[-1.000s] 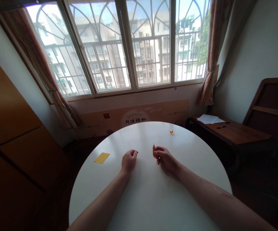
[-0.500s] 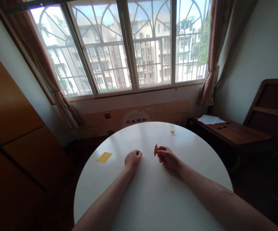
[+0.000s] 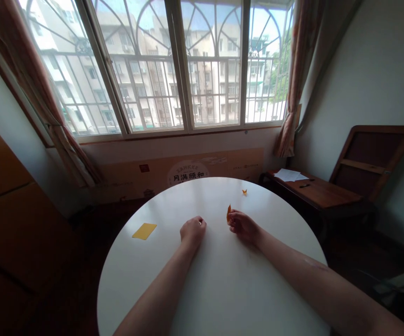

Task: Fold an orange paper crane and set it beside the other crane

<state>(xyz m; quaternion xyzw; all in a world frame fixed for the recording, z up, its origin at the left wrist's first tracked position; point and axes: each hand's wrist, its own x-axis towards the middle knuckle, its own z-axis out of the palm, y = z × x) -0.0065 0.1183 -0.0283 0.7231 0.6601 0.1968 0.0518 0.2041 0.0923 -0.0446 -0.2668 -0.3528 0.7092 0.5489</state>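
My right hand (image 3: 243, 224) pinches a small piece of folded orange paper (image 3: 229, 214) between thumb and fingertips, its narrow side turned towards me. My left hand (image 3: 192, 229) rests on the white round table (image 3: 219, 289), with its fingers curled in and nothing visible in them. Left of that hand lies a flat stack or sheet of yellow paper (image 3: 145, 231). Towards the far edge stands a tiny folded orange paper figure (image 3: 244, 192), apart from both hands.
A wooden bench-like seat (image 3: 322, 192) with white paper sheets (image 3: 290, 175) stands beyond the table on the right. An orange-brown cabinet (image 3: 16, 196) is at the left. A printed panel (image 3: 219, 164) leans below the barred window (image 3: 156, 88).
The view has swung a little to the right. In my right hand, the folded orange paper is slightly higher and farther from my left hand, which keeps its curled pose.
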